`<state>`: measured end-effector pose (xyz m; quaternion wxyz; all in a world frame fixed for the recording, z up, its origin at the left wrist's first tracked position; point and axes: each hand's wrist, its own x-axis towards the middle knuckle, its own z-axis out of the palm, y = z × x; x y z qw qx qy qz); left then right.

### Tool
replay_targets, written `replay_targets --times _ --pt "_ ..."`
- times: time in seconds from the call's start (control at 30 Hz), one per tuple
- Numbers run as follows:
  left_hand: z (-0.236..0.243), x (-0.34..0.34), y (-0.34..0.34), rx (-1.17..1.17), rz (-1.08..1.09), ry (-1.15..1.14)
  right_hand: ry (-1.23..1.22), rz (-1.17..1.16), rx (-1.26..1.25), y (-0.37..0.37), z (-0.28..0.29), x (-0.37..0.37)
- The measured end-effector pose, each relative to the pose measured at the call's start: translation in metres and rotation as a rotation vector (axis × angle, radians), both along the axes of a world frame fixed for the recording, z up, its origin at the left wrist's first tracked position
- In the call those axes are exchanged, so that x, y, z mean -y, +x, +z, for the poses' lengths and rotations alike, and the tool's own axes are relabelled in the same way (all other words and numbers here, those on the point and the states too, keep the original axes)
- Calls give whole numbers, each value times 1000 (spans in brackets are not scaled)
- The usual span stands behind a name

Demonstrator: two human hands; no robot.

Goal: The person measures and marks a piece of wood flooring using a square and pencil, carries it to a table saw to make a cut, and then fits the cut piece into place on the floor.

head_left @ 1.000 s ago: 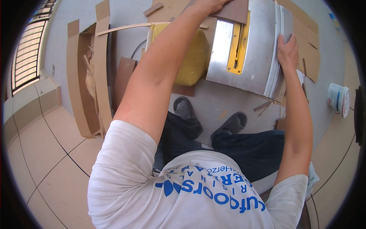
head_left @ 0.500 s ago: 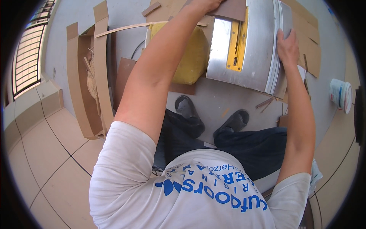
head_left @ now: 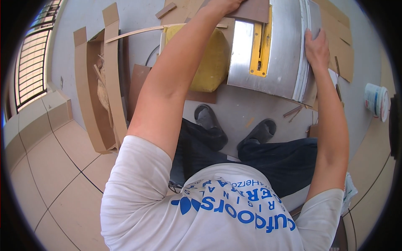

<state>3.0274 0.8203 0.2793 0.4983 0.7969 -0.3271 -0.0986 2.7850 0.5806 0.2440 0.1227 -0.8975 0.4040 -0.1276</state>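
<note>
- Two hands were on the table saw [head_left: 274, 46]: left hand [head_left: 224, 5] pressed flat on the brown board [head_left: 251, 10] at the far end.
- Right hand [head_left: 317, 48] gripped the saw's right edge, fingers curled; the board lay nearer the left hand.

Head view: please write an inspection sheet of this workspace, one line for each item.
Surface: metal saw table with a yellow insert, standing on a grey floor.
Job's things: brown board lying on the saw table's far end.
Clutter: cardboard strips, yellow bag, wood offcuts, white bucket.
Hands: left hand rests on the brown board; right hand grips the saw table's right edge.
Cables: dark cable beside the yellow bag.
Surroundings: tiled floor, window grille.
</note>
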Motion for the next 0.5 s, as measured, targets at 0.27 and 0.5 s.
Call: replay_targets --times 0.27,0.5 --pt "8 -5 -5 21 -31 12 -2 -15 -12 1 1 -1" --pt "15 -8 -13 -45 11 70 11 -21 -16 1 6 -5"
